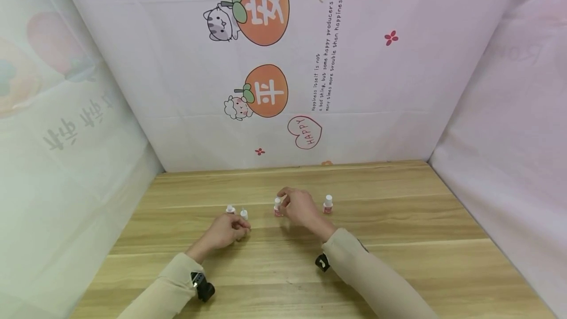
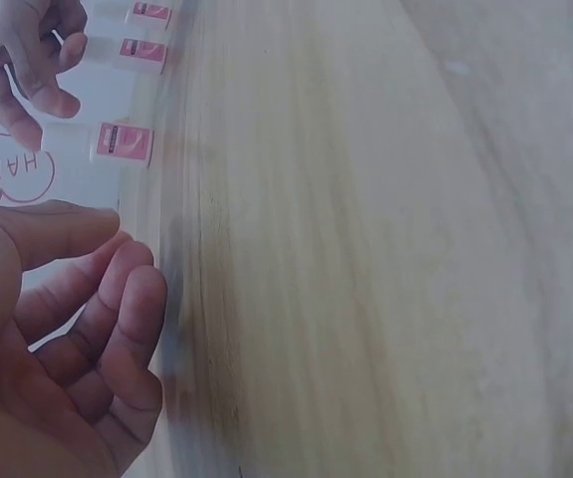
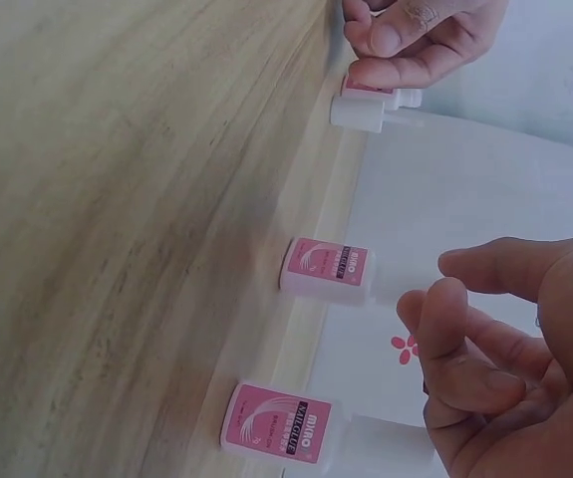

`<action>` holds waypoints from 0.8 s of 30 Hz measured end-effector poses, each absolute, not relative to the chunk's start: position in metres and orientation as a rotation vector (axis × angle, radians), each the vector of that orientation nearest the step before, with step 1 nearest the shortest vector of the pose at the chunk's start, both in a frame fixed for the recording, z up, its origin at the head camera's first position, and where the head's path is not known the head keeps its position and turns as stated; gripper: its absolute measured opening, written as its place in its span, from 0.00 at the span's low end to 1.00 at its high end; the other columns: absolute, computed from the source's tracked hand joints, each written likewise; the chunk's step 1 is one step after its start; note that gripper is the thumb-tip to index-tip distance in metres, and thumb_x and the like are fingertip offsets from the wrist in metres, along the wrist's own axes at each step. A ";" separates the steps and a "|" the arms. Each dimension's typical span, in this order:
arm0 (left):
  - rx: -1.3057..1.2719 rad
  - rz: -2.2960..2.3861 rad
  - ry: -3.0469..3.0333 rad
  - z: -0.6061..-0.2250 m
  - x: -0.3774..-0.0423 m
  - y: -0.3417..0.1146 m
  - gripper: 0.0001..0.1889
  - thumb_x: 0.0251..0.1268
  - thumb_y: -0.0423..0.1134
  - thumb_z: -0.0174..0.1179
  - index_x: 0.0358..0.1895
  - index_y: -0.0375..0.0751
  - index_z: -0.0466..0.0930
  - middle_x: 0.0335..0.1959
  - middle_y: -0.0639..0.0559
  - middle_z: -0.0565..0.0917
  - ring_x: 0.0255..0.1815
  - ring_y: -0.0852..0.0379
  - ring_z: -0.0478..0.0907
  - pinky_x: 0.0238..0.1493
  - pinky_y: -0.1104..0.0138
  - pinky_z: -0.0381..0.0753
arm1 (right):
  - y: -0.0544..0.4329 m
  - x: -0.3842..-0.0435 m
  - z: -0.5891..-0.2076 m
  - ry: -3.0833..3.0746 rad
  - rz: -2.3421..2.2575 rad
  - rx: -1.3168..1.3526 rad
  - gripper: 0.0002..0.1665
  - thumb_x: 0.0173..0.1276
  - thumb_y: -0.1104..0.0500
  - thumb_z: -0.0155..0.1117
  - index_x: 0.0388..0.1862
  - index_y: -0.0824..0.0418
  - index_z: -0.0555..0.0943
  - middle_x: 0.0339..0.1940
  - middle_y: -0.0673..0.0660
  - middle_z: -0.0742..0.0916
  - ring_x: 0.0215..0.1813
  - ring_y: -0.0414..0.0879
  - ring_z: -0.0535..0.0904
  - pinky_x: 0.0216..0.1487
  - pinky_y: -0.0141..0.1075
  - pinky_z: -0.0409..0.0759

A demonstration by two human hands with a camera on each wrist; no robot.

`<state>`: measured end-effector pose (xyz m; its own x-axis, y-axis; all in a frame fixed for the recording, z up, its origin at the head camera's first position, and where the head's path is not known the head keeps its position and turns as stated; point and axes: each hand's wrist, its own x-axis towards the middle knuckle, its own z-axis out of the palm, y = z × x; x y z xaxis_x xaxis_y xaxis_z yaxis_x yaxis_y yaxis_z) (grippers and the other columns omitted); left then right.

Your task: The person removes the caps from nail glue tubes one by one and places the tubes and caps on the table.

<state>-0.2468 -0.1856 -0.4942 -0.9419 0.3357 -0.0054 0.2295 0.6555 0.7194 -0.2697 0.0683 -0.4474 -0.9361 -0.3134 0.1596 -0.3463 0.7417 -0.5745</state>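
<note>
Small white nail glue bottles with pink labels stand upright on the wooden table. My left hand (image 1: 226,231), fingers loosely curled, shows nothing between thumb and fingertips. Just behind it are an uncapped bottle (image 1: 230,209) and a white cap (image 1: 244,214), standing with its thin stem upward. The right hand (image 1: 299,207) is at the capped middle bottle (image 3: 328,271). Its fingertips are beside and over the white cap, which remains visible between them. Another capped bottle (image 3: 278,423) stands close by in the right wrist view. To the right is one more bottle (image 1: 328,205).
Wood-grain table (image 1: 283,279) stretches to a white printed cloth wall (image 1: 372,112) at the back. Similar cloth hangs along the left (image 1: 57,171) and right sides. A black wrist camera (image 1: 203,286) is on the left sleeve, another (image 1: 322,262) on the right.
</note>
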 end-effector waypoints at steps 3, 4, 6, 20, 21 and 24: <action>0.465 1.161 2.744 -0.496 -0.247 -0.184 0.03 0.61 0.33 0.65 0.36 0.41 0.87 0.27 0.54 0.85 0.28 0.64 0.76 0.27 0.73 0.75 | 0.067 -0.272 -0.449 -2.892 0.974 0.550 0.15 0.65 0.60 0.68 0.51 0.58 0.83 0.33 0.50 0.89 0.32 0.40 0.81 0.38 0.37 0.80; 0.466 1.159 2.752 -0.496 -0.248 -0.183 0.03 0.61 0.33 0.65 0.36 0.41 0.87 0.27 0.54 0.84 0.27 0.64 0.75 0.27 0.73 0.75 | 0.067 -0.272 -0.450 -2.897 0.978 0.547 0.14 0.65 0.60 0.68 0.50 0.57 0.83 0.33 0.50 0.89 0.33 0.40 0.81 0.38 0.36 0.79; 0.469 1.161 2.763 -0.497 -0.248 -0.182 0.03 0.60 0.33 0.66 0.35 0.41 0.87 0.26 0.55 0.84 0.27 0.65 0.75 0.27 0.73 0.75 | 0.066 -0.273 -0.451 -2.901 0.988 0.544 0.13 0.65 0.59 0.69 0.48 0.57 0.83 0.32 0.50 0.88 0.33 0.40 0.81 0.38 0.37 0.79; 0.376 1.210 2.716 -0.494 -0.246 -0.175 0.03 0.61 0.32 0.65 0.36 0.39 0.86 0.25 0.52 0.84 0.24 0.62 0.77 0.24 0.71 0.76 | 0.061 -0.274 -0.452 -2.916 0.963 0.542 0.05 0.64 0.59 0.70 0.38 0.54 0.83 0.28 0.47 0.86 0.29 0.38 0.78 0.36 0.34 0.75; 0.360 1.213 2.710 -0.494 -0.246 -0.175 0.03 0.61 0.32 0.65 0.36 0.39 0.86 0.25 0.52 0.84 0.24 0.62 0.77 0.24 0.71 0.76 | 0.061 -0.274 -0.452 -2.914 0.960 0.547 0.05 0.64 0.59 0.70 0.38 0.54 0.84 0.28 0.48 0.86 0.29 0.38 0.77 0.35 0.34 0.75; 0.326 1.229 2.695 -0.493 -0.246 -0.173 0.03 0.61 0.32 0.65 0.37 0.39 0.86 0.25 0.51 0.84 0.24 0.60 0.78 0.25 0.70 0.77 | 0.059 -0.273 -0.452 -2.916 0.943 0.553 0.05 0.63 0.59 0.71 0.38 0.53 0.84 0.28 0.47 0.86 0.29 0.38 0.77 0.35 0.33 0.75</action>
